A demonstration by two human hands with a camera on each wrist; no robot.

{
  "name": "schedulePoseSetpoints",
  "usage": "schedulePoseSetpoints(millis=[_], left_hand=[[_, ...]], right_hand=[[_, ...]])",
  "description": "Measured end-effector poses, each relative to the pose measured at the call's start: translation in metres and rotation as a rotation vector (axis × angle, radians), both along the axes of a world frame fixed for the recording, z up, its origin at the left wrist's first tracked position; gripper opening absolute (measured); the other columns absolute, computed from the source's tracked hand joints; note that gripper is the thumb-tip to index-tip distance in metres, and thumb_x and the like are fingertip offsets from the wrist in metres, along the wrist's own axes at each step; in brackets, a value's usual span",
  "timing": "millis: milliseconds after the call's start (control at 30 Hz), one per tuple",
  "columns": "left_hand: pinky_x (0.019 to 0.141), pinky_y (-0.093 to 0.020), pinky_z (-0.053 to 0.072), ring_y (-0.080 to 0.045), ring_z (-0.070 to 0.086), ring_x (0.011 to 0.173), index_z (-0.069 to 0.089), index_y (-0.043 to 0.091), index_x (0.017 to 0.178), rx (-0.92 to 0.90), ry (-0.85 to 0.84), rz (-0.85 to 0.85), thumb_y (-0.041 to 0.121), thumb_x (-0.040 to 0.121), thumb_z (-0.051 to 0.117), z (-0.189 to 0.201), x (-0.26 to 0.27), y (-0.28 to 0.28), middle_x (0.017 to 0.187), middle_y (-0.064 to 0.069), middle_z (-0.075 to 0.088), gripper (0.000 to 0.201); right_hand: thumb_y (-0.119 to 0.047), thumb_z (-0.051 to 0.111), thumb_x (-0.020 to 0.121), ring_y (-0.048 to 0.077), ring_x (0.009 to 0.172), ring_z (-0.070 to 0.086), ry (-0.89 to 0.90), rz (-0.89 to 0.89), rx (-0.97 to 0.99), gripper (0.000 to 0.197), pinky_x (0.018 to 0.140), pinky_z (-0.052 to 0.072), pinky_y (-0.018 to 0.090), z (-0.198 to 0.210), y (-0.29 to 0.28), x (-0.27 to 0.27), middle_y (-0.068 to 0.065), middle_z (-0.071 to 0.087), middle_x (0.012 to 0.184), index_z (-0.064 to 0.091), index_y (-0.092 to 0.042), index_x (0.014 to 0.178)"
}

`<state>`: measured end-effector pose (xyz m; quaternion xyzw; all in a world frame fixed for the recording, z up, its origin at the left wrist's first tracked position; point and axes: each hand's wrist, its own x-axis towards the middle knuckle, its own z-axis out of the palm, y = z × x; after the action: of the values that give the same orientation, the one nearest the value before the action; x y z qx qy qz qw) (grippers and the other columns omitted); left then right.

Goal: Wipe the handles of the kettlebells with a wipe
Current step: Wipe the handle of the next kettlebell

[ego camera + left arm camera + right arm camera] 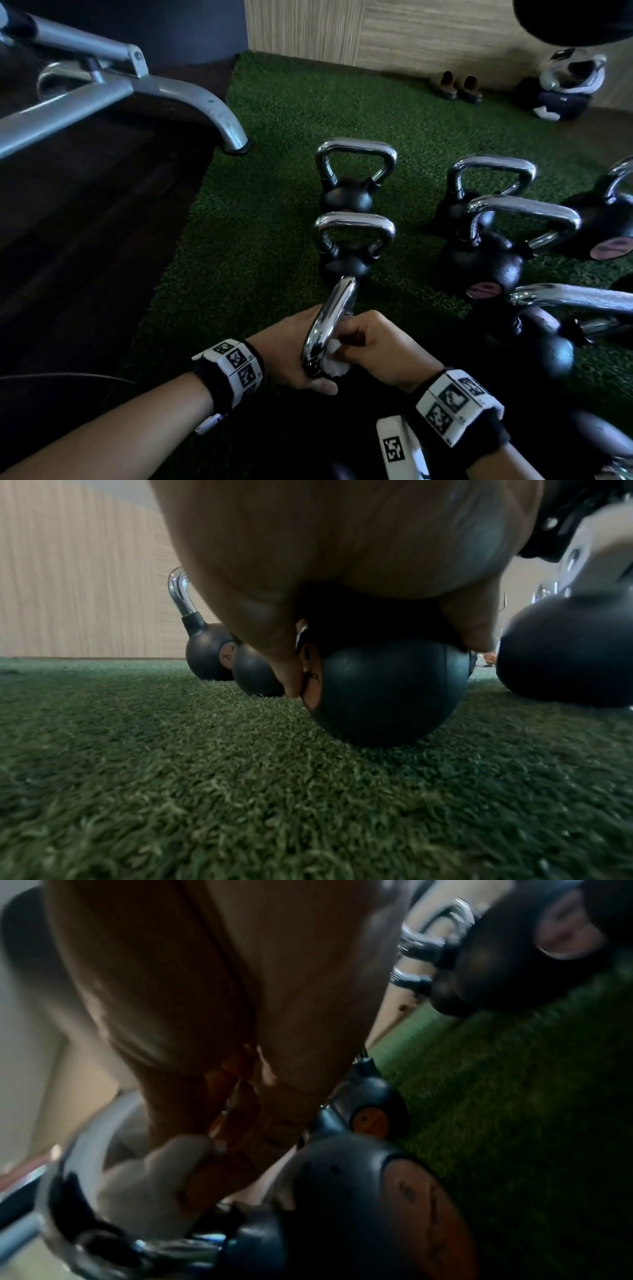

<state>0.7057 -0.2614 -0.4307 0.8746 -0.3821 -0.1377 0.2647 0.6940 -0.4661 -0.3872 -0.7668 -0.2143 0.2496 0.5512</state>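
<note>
The nearest kettlebell's chrome handle (329, 325) stands edge-on between my two hands in the head view. My left hand (291, 346) grips it from the left, thumb wrapped under its near end. My right hand (371, 342) pinches a crumpled white wipe (334, 365) and presses it against the handle's right side. The left wrist view has my palm over this kettlebell's black ball (383, 693), which sits on the turf. In the blurred right wrist view the wipe (150, 1183) lies against the chrome handle (65, 1177).
Several more black kettlebells with chrome handles stand on the green turf (253, 219): two straight ahead (354, 240), (354, 178), others crowded to the right (507, 236). A grey bench frame (144, 85) rises at the left over dark flooring. Shoes (457, 85) lie by the far wall.
</note>
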Motion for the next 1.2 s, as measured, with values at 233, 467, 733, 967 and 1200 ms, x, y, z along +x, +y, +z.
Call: schedulePoseSetpoints(millis=[233,467,733,967,1200], left_hand=[[0.115,-0.03,0.039,-0.006,0.041,0.127,0.044,0.044,0.113,-0.118,-0.043,0.045,0.049,0.073,0.087,0.006,-0.012,-0.002,0.133,0.011,0.038,0.059],[0.107,0.001,0.025,0.027,0.029,0.13,0.036,0.054,0.132,-0.244,0.052,0.131,0.036,0.066,0.096,0.005,-0.013,0.0,0.138,0.053,0.024,0.091],[0.118,-0.013,0.029,0.0,0.034,0.144,0.025,0.044,0.151,-0.186,0.092,0.186,0.045,0.066,0.094,0.007,-0.015,-0.002,0.159,0.015,0.029,0.109],[0.122,-0.026,0.03,-0.009,0.036,0.145,0.019,0.033,0.157,-0.154,0.046,0.186,0.047,0.067,0.094,0.01,-0.018,-0.004,0.16,0.004,0.033,0.118],[0.117,-0.005,0.015,-0.011,0.034,0.146,0.025,0.017,0.159,-0.128,0.017,0.203,0.049,0.068,0.092,0.006,-0.017,-0.006,0.16,0.0,0.033,0.118]], right_hand=[[0.0,0.078,0.079,0.019,0.074,0.074,0.493,-0.248,0.517,0.016,0.069,0.06,0.026,-0.006,0.005,-0.013,0.016,0.076,0.087,0.076,0.001,0.094],[0.009,0.069,0.08,0.022,0.066,0.074,0.598,-0.377,0.638,0.014,0.06,0.062,0.029,-0.003,0.004,-0.011,0.019,0.073,0.083,0.067,-0.001,0.089],[0.016,0.083,0.064,0.028,0.074,0.075,0.13,-0.711,0.401,0.03,0.072,0.063,0.038,-0.001,0.013,-0.004,0.02,0.077,0.082,0.064,-0.007,0.07],[-0.003,0.088,0.067,0.01,0.064,0.073,-0.202,-0.927,-0.025,0.025,0.062,0.058,0.029,-0.001,0.014,0.0,-0.006,0.075,0.067,0.074,-0.024,0.066],[-0.011,0.085,0.067,0.001,0.06,0.062,-0.255,-0.893,-0.325,0.018,0.056,0.044,0.008,0.008,0.02,0.008,-0.01,0.067,0.06,0.069,-0.019,0.065]])
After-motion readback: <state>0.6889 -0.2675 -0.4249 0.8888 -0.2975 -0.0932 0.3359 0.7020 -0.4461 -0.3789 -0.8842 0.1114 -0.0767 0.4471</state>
